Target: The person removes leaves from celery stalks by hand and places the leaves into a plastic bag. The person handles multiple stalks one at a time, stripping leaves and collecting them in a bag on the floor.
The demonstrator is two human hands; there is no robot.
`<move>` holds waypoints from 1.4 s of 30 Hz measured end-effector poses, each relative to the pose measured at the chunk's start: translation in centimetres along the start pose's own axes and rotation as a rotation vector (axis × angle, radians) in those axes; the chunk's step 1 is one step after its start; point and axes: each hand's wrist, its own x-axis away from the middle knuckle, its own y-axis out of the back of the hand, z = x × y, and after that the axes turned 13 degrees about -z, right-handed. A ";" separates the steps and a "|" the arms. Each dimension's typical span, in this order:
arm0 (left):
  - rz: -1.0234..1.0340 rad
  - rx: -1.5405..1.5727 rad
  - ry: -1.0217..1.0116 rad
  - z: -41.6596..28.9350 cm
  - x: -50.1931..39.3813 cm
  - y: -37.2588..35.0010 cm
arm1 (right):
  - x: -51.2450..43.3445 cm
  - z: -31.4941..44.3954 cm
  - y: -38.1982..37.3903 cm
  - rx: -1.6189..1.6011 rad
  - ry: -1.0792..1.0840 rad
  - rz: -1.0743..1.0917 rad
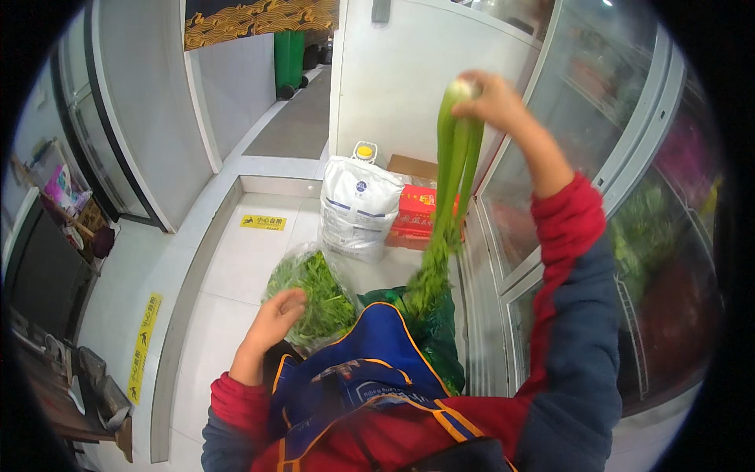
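My right hand point(492, 100) grips a bunch of celery point(457, 153) by its pale root end and holds it up. The stalks hang down, and their leaves reach a dark green plastic bag point(439, 348) on the floor by my apron. My left hand point(283, 315), fingers slightly curled and nothing seen in it, is over the near left part of a clear plastic bag of leafy greens point(321, 295). Whether it touches that bag I cannot tell. My blue apron point(377, 348) hides part of both bags.
A white sack point(361, 206), a jug with a yellow cap point(364, 153) and a red carton point(416, 212) stand against the white wall. Glass-door refrigerator point(519, 200) lines the right side. A raised floor edge point(194, 283) curves along the left, with yellow warning strips point(144, 348).
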 end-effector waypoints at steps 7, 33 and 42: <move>-0.232 -0.247 -0.538 -8.6 -3.5 -4.5 | 0.0 9.5 8.4 -0.273 0.224 -0.146; -0.588 0.760 -0.411 -6.4 -0.1 1.0 | 5.2 14.6 -15.0 -1.342 -0.288 0.266; -0.587 0.812 -0.338 -4.2 1.6 4.3 | 14.6 18.6 -21.2 -1.051 -0.228 0.721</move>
